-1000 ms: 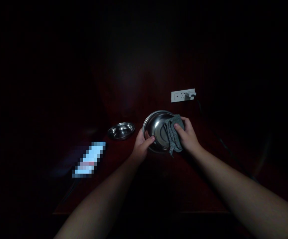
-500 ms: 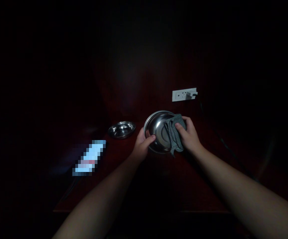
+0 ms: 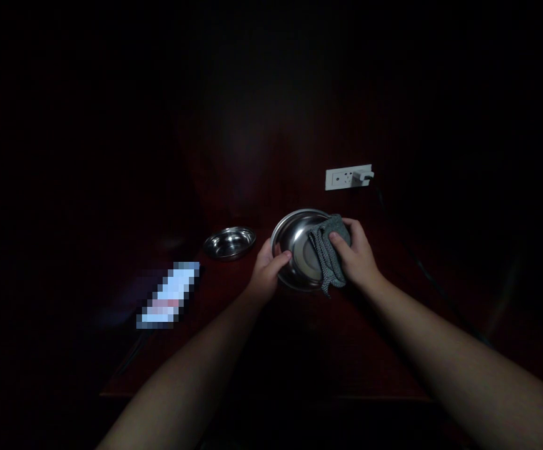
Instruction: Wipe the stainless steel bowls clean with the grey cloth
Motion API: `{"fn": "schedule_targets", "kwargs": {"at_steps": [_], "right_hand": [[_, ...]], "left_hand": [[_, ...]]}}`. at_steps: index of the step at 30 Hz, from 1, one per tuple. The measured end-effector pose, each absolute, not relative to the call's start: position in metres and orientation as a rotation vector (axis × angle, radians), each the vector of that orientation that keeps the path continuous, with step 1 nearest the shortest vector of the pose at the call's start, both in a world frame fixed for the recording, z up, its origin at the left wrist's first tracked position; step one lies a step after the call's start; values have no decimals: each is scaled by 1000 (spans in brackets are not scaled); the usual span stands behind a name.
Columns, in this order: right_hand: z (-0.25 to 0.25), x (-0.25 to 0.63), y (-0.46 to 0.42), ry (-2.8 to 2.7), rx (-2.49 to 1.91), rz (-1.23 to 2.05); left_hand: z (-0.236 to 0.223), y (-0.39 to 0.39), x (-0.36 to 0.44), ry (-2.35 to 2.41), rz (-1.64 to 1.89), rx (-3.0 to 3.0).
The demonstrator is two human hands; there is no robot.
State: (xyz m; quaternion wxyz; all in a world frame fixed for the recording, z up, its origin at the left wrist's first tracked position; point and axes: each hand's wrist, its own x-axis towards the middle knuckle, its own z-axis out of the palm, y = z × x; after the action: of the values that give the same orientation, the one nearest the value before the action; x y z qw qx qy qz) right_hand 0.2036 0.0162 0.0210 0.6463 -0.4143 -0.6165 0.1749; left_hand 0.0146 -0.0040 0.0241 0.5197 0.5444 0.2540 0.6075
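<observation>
A shiny steel bowl (image 3: 294, 232) is held up over the dark red table, its inside tilted toward me. My left hand (image 3: 268, 270) grips its left rim, thumb inside and fingers behind. On the right side, my right hand (image 3: 358, 256) is closed on a folded grey-green cloth (image 3: 328, 250), pressing it over the bowl's rim and inner wall. The right fingers are partly hidden behind the cloth and bowl. A second steel bowl (image 3: 230, 244), shallow, rests on the table to the left of my left hand.
A blurred, glowing phone-like screen (image 3: 171, 297) lies on the table (image 3: 299, 369) at the left, with a dark cable near it. On the back wall, a white socket plate (image 3: 341, 179) holds a plug, whose cord runs down to the right. Surroundings are very dark.
Almost nothing differs. Both hands keep their hold on the bowl and cloth, with only a very slight shift of the bowl and of the view.
</observation>
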Motion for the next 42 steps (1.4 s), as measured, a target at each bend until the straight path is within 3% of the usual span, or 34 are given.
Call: {"fn": "schedule_targets", "kwargs": {"at_steps": [17, 24, 42], "right_hand": [[17, 201, 25, -1105, -982, 448], [17, 205, 27, -1087, -1010, 452], [19, 206, 22, -1267, -960, 437]], "left_hand": [[22, -12, 22, 346, 1431, 1010], [13, -18, 21, 474, 1243, 1207], [22, -14, 18, 548, 1373, 1212]]}}
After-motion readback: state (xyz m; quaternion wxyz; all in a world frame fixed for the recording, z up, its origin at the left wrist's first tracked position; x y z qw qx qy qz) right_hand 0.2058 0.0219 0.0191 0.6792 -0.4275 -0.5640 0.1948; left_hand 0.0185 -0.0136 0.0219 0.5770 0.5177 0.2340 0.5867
